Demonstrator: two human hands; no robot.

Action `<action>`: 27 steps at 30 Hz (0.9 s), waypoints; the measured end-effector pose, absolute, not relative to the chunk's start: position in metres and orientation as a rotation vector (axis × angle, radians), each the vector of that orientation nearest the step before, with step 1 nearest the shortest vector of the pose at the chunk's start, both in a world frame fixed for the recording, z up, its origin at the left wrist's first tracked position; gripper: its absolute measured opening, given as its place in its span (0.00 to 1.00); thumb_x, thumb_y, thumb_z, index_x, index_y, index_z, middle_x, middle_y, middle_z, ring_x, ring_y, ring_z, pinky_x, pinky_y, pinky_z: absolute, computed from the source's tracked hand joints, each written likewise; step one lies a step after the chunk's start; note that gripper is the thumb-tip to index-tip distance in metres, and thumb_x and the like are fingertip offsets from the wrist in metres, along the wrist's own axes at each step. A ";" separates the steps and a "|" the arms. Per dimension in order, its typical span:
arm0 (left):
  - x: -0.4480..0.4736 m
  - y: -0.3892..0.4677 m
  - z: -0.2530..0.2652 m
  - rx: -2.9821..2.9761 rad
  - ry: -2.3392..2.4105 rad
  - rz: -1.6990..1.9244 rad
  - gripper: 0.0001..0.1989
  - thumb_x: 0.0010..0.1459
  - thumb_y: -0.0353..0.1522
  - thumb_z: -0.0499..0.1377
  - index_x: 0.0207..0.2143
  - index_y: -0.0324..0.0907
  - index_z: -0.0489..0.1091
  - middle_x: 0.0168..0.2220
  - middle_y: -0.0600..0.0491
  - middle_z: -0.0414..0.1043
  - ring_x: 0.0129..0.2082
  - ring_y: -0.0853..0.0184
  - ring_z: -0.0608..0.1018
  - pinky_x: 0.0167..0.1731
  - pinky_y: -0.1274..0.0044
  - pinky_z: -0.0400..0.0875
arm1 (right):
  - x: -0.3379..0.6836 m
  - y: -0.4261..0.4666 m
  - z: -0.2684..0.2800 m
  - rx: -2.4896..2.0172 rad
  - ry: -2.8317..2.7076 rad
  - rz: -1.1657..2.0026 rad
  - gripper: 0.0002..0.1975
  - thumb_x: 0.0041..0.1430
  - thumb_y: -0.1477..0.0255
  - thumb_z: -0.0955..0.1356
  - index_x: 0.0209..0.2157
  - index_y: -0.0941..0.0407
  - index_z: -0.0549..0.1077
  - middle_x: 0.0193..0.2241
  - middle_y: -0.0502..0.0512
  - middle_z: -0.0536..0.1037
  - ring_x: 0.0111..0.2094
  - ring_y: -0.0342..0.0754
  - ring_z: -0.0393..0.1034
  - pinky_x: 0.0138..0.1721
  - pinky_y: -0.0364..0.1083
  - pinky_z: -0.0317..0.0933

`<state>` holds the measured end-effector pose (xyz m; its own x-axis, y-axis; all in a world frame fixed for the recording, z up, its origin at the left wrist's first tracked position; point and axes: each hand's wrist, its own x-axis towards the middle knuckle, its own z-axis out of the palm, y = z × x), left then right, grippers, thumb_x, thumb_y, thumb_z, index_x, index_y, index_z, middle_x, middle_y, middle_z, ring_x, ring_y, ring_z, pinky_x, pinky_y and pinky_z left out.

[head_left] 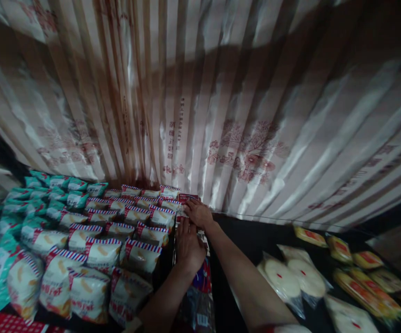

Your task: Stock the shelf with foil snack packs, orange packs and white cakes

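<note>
Here my left hand (188,245) and right hand (197,212) press flat, unclenched, on dark packets (200,282); the bread bags (141,254) beside my fingers could topple if nudged.

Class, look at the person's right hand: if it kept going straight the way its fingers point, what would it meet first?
The right hand points up and left, away from the body. First in line is probably the small dark red packet at its fingertips, then the striped curtain behind. Depth is hard to judge here.
</note>
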<state>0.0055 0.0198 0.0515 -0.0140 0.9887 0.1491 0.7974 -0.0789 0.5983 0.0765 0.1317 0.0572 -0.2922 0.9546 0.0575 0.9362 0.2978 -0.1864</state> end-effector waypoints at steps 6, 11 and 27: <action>0.006 0.020 0.054 1.918 1.876 0.813 0.23 0.48 0.25 0.53 0.50 0.35 0.66 0.59 0.42 0.59 0.62 0.57 0.55 0.61 0.64 0.48 | 0.077 0.136 0.051 -1.793 -2.315 0.168 0.20 0.63 0.59 0.56 0.49 0.52 0.69 0.52 0.57 0.70 0.54 0.51 0.61 0.53 0.51 0.54; 0.006 0.019 0.056 1.920 1.881 0.802 0.22 0.49 0.25 0.52 0.48 0.34 0.67 0.59 0.42 0.58 0.62 0.56 0.55 0.61 0.64 0.48 | 0.080 0.139 0.047 -1.696 -2.290 0.130 0.20 0.63 0.62 0.56 0.49 0.54 0.69 0.51 0.58 0.71 0.56 0.49 0.59 0.56 0.49 0.52; 0.014 -0.037 0.076 1.931 1.632 1.010 0.24 0.51 0.21 0.47 0.51 0.35 0.65 0.58 0.44 0.60 0.61 0.60 0.58 0.60 0.66 0.55 | 0.105 0.023 0.068 -1.399 -1.591 0.411 0.19 0.58 0.63 0.59 0.44 0.58 0.72 0.45 0.62 0.75 0.48 0.52 0.68 0.52 0.54 0.60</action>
<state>0.0143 -0.0374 0.0763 0.0491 0.9645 0.2595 0.6626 -0.2259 0.7141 0.1055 0.0230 0.0678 0.0986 0.9013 0.4218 0.5844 0.2906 -0.7576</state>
